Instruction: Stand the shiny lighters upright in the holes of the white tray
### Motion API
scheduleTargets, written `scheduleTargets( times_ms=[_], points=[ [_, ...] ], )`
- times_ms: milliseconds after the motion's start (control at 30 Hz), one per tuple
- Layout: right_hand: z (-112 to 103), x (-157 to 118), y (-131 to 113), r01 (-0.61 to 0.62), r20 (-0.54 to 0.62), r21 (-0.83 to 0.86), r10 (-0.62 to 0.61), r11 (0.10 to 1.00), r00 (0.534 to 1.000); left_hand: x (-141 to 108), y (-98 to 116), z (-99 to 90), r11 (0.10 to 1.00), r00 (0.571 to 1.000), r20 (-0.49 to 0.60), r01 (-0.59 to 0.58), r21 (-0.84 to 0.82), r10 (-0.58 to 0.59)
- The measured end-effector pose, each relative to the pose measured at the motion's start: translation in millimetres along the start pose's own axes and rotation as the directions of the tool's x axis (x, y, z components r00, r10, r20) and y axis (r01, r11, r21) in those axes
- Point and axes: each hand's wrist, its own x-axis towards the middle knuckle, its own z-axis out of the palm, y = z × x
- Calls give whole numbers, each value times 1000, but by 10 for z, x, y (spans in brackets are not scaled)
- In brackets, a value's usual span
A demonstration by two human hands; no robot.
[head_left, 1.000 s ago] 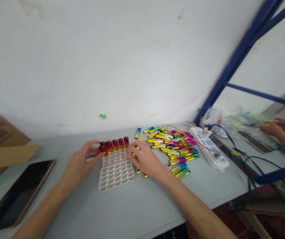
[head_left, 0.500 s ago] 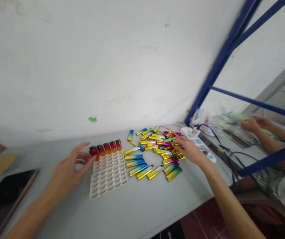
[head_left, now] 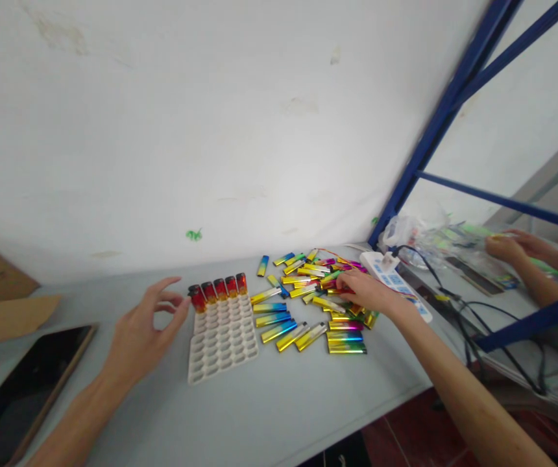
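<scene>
A white tray (head_left: 223,338) with rows of small slots lies on the grey table. Several red lighters with black tops (head_left: 219,289) stand along its back row. Just left of the tray is my left hand (head_left: 145,327), thumb and fingers apart, holding nothing. To the right of the tray spreads a loose pile of shiny yellow, blue, green and pink lighters (head_left: 286,331). My right hand (head_left: 364,290) reaches over the pile's right part, its fingertips down among the lighters; whether they grip one is hidden.
A dark tablet (head_left: 30,389) and brown cardboard (head_left: 11,318) lie at the left. White power strip (head_left: 396,282), black cables and a blue metal frame (head_left: 418,152) are at the right. Beyond the frame, another person's hands (head_left: 507,246) work over plastic bags.
My right hand has shifted slightly within the pile, and some lighters at its front right now lie in different positions. My left hand stays open beside the tray. The view has turned a little left.
</scene>
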Motion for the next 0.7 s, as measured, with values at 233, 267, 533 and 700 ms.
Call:
scheduleTargets(
  times_ms=[233,267,533,700],
  points=[
    [-149,-54,-265,123,-281,209,-61,970,958,-147,220,-55,964,908,-358,-257,-64,218],
    [-177,-39,-416,185,-343,277,-83,943,936,-192,272,-33,963,930,-321,-232,-137,178],
    [64,423,-1783,314,-241,824,-209,472,948,-324,540,274,702,950,309,197,-685,35],
    [204,633,-1898,292,-236,924,-232,247,944,-283,431,263,634,916,401,300,-713,18]
  ],
)
